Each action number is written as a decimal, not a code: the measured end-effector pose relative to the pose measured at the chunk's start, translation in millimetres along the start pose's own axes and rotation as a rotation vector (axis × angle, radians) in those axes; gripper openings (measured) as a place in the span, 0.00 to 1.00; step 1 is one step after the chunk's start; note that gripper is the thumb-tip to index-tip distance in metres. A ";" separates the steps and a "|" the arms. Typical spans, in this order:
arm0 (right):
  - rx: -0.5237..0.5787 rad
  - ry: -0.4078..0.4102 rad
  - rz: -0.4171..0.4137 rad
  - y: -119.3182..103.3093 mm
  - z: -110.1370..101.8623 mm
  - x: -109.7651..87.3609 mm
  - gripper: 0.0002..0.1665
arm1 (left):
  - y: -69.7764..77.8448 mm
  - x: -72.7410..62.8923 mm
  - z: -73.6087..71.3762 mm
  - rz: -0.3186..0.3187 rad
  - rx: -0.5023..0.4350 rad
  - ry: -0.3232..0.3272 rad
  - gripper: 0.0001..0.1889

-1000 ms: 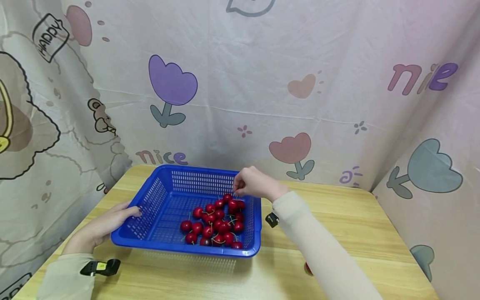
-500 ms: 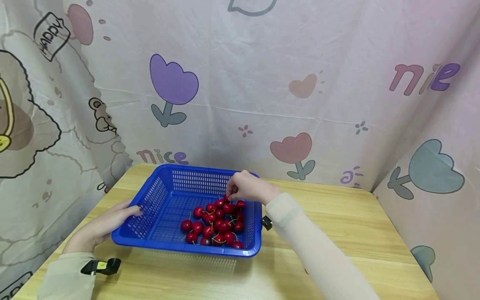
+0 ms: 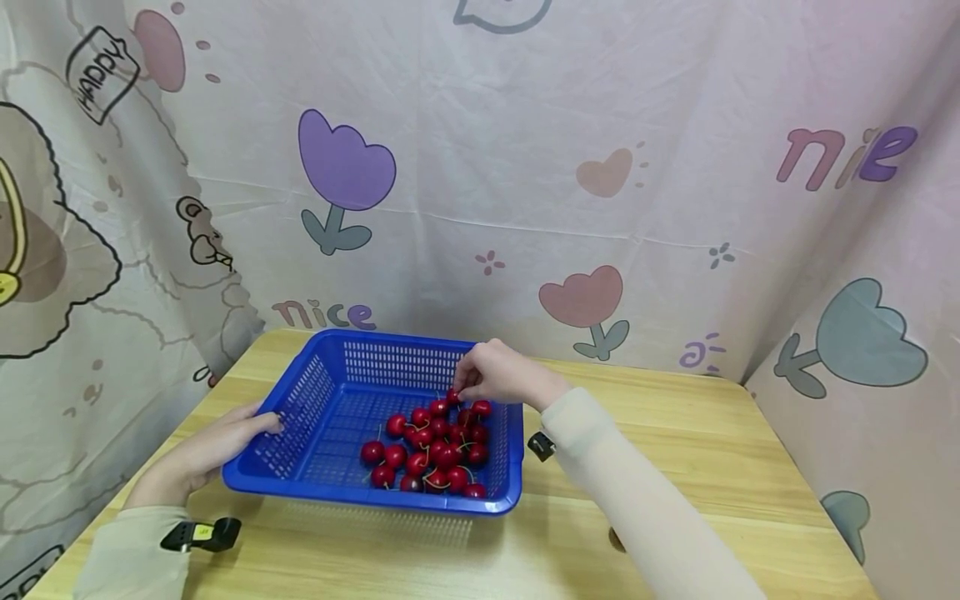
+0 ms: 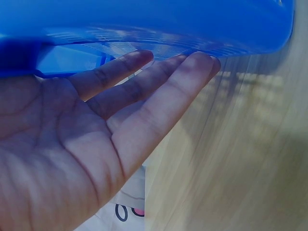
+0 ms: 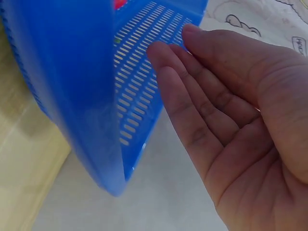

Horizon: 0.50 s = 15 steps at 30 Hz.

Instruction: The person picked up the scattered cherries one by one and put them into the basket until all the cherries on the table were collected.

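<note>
A blue plastic basket (image 3: 408,497) with slotted walls stands on the table, and many red cherries (image 3: 416,463) with stems are heaped in its right half. My left hand (image 3: 225,442) grips the basket's left side, thumb over the rim. Underneath, the left wrist view shows the fingers (image 4: 159,103) of that hand stretched against the outer side. Over the back right corner my right hand (image 3: 498,372) reaches down, fingertips close above a cherry (image 3: 453,397). In the right wrist view its fingers (image 5: 192,108) are loosely extended, nothing seen between them; the forefinger is mostly hidden.
The wooden table (image 3: 720,467) extends to the right and in front of the basket. A small dark round thing (image 3: 616,540) lies partly behind the right sleeve (image 3: 637,492). A printed cloth (image 3: 480,150) hangs behind and at both sides.
My right hand has moved slightly left and lower over the cherries. A cherry beneath it has shifted toward the front of the heap. My left hand and the basket stay put.
</note>
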State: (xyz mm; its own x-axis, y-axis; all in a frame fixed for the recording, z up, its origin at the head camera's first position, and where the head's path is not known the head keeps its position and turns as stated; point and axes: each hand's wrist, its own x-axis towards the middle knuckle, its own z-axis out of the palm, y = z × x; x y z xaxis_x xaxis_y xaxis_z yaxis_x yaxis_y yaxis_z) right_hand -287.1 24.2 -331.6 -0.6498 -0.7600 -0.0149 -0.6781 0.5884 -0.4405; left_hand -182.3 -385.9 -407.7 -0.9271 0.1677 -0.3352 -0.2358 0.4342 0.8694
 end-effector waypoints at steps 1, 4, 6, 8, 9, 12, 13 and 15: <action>-0.001 0.004 -0.009 0.7 -1.6 -2.1 0.03 | -0.3 0.2 -0.1 -0.001 0.000 0.000 0.38; 0.001 0.016 -0.021 3.4 -7.6 -10.1 0.03 | -0.8 0.7 -0.4 -0.002 -0.006 -0.003 0.38; 0.005 0.027 -0.020 6.6 -12.3 -17.3 0.03 | -0.8 1.1 -0.4 -0.003 -0.009 -0.006 0.38; 0.009 0.038 -0.016 10.0 -17.4 -25.5 0.03 | -0.7 1.2 -0.5 -0.002 -0.015 -0.010 0.38; 0.012 0.043 -0.012 12.1 -19.9 -30.2 0.04 | -0.8 1.2 -0.6 -0.003 -0.015 -0.010 0.39; 0.015 0.055 0.002 18.6 -26.8 -46.4 0.04 | -1.3 1.1 -0.9 -0.001 -0.022 -0.014 0.39; 0.019 0.057 0.006 20.6 -28.8 -52.2 0.04 | -1.5 1.2 -1.0 -0.001 -0.024 -0.014 0.39; 0.029 0.059 0.018 25.1 -31.6 -64.3 0.04 | -2.1 1.1 -1.1 -0.001 -0.026 -0.014 0.38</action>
State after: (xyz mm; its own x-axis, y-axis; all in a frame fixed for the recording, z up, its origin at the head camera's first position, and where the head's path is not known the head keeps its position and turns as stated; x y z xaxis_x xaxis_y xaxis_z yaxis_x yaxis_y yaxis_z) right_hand -273.2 96.5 -313.4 -0.6812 -0.7314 0.0300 -0.6567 0.5925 -0.4666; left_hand -183.2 -387.7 -409.5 -0.9226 0.1801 -0.3410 -0.2443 0.4111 0.8782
